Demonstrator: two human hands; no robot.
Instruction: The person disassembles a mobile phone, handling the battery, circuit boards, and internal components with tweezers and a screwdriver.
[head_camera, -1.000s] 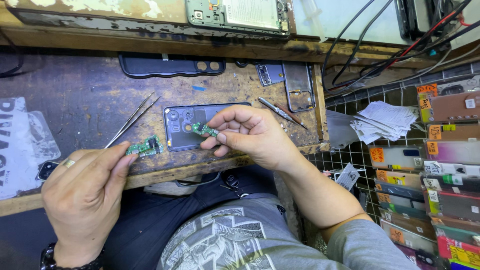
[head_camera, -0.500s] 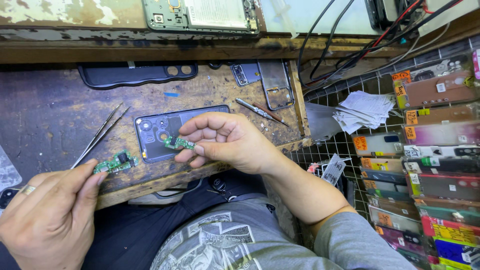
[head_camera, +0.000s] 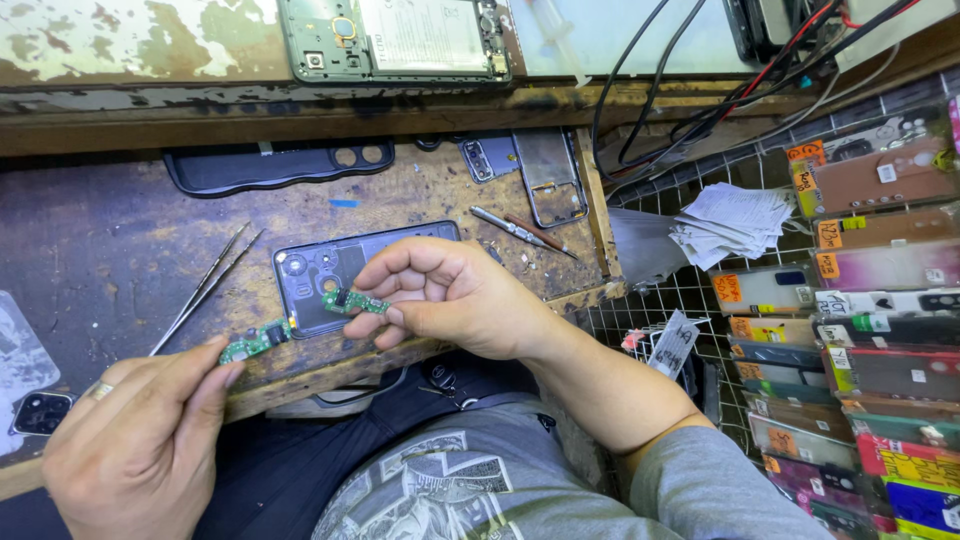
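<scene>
My left hand (head_camera: 135, 440) pinches one small green circuit board (head_camera: 255, 339) by its end, near the front edge of the worn wooden bench (head_camera: 90, 250). My right hand (head_camera: 455, 295) holds a second small green circuit board (head_camera: 354, 301) between thumb and fingers, just above a dark transparent phone back cover (head_camera: 310, 275) lying on the bench. The two boards are a short way apart, side by side.
Metal tweezers (head_camera: 205, 285) lie left of the cover. A black phone case (head_camera: 275, 165), a metal phone frame (head_camera: 550, 180) and a screwdriver (head_camera: 510, 228) lie farther back. An opened phone (head_camera: 395, 40) rests on the shelf. Cables, papers and packaged phone cases fill the right.
The camera view has shifted a little, so the bench sits further left. Both hands still hold their boards in much the same pose.
</scene>
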